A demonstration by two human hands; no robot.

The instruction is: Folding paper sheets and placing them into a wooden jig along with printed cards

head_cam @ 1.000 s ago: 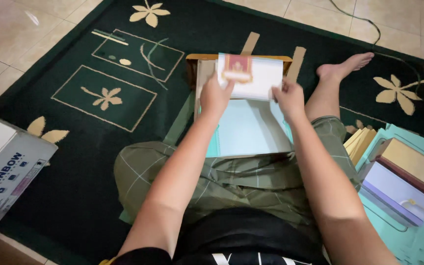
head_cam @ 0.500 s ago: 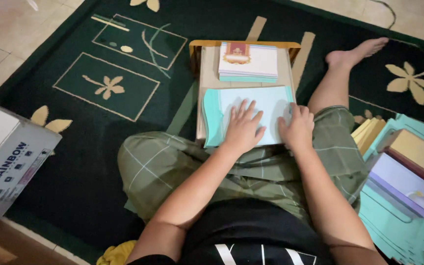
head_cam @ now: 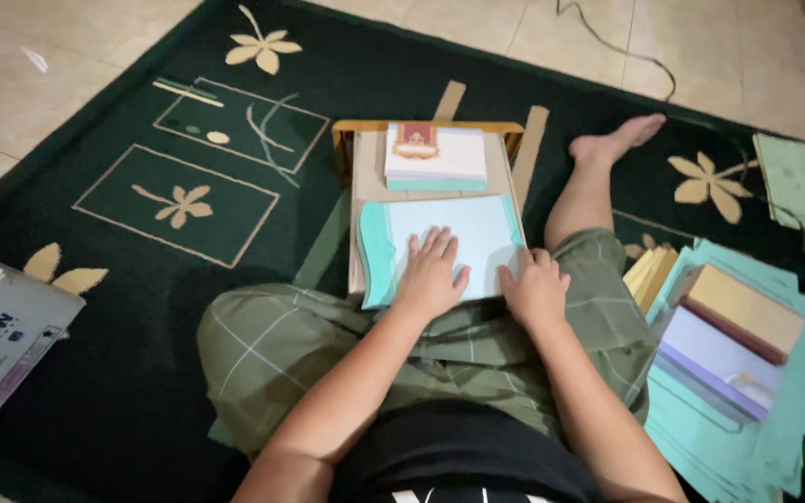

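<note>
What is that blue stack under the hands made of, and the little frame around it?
The blue stack looks like thin matte paper: its left edge fans into many sheets. The frame seems to be pale wood, plain and unpainted. Both hands, left and right, rest on the stack.

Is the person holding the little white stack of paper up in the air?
No, the small white stack lies on the wooden tray, while both hands press on the pale blue paper pile nearer the person.
</note>
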